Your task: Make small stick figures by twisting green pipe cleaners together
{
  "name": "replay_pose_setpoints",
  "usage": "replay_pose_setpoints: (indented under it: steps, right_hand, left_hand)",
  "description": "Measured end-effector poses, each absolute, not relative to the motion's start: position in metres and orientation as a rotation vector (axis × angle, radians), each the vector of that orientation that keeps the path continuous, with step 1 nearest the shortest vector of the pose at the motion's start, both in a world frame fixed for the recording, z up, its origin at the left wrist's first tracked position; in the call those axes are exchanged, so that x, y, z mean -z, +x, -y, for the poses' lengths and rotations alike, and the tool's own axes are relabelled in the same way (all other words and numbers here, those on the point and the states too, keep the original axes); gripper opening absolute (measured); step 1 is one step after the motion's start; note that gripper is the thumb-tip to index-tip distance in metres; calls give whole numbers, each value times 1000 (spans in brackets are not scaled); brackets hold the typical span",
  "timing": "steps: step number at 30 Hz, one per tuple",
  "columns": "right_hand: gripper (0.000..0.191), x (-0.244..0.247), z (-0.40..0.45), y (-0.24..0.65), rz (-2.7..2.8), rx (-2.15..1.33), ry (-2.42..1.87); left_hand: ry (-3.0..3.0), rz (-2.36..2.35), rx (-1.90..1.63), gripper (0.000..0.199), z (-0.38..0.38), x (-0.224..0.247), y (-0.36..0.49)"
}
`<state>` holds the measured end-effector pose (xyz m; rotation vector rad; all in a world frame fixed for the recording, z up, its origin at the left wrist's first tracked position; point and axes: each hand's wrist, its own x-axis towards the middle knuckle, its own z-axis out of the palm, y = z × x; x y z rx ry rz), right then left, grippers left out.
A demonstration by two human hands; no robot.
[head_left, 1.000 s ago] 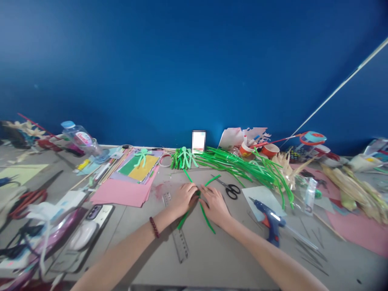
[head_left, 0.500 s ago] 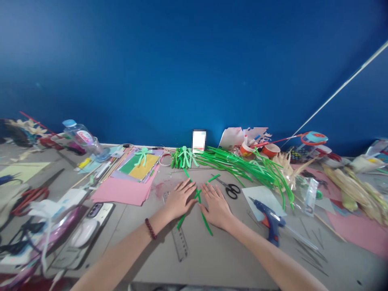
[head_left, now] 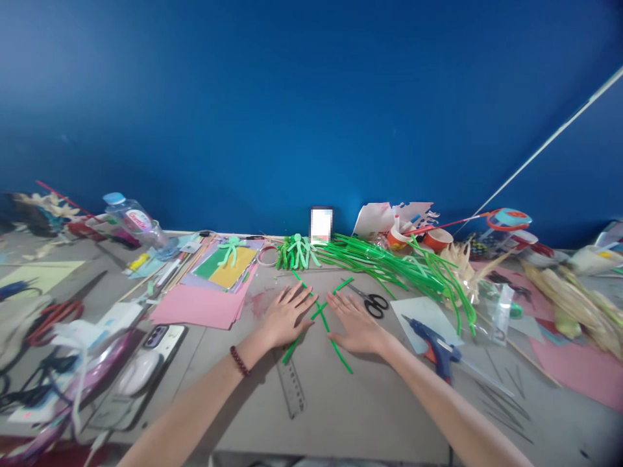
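Two green pipe cleaners point(head_left: 339, 351) lie crossed in an X on the grey table in front of me. My left hand point(head_left: 286, 316) rests flat on the left side of the X, fingers stretched out, covering part of the stems. Palm down on the other side is my right hand point(head_left: 354, 323), its fingers spread and touching the stems near the crossing. Neither hand grips anything. A clear ruler point(head_left: 293, 392) lies partly under my left hand. Black-handled scissors point(head_left: 375, 306) are just beyond my right hand.
Behind the hands stand green pipe-cleaner figures point(head_left: 298, 251) and a bundle of green pipe cleaners point(head_left: 396, 263). Pink paper point(head_left: 195, 306) and a phone point(head_left: 168, 340) lie left. A blue glue gun point(head_left: 435, 344) is at right. A blue wall point(head_left: 311, 117) rises behind.
My hands have moved slightly apart, staying flat on the table. The near end of one pipe cleaner has swung a little to the right, so the X is wider.
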<state>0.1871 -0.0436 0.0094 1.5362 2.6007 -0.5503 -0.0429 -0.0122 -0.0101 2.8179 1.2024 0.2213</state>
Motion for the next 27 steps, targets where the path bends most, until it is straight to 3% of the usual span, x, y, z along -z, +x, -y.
replay_pose_setpoints:
  steps: [8, 17, 27]
  right_hand:
    - [87, -22, 39, 191, -2541, 697, 1500]
    - [100, -17, 36, 197, -2527, 714, 1529]
    - [113, -30, 39, 198, -2405, 714, 1563]
  left_hand:
    - [2765, -1093, -61, 65, 1, 6, -50]
    - [2718, -967, 192, 96, -18, -2, -57]
    - [2720, -906, 377, 109, -30, -12, -57]
